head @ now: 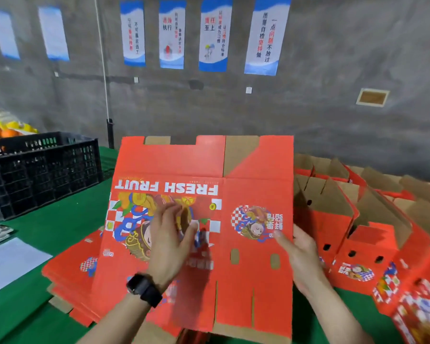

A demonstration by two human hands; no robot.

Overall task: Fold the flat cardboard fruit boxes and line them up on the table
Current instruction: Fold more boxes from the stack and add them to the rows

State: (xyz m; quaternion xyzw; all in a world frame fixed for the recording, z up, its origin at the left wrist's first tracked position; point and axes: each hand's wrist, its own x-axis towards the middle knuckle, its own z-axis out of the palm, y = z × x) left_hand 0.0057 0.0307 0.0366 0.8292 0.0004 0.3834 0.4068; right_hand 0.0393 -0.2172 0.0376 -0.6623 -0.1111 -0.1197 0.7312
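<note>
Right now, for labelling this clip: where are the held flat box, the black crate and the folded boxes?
held flat box (179, 165): head view, red panel above the lettering.
black crate (42, 175): head view, front lattice wall.
folded boxes (330, 227): head view, leftmost box's red wall.

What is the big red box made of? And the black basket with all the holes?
The red box looks like cardboard: brown and dull where unprinted, smooth red print on the front, with cut slots and fold lines. The black basket is probably hard plastic: a moulded grid of holes, with a matte look.
</note>
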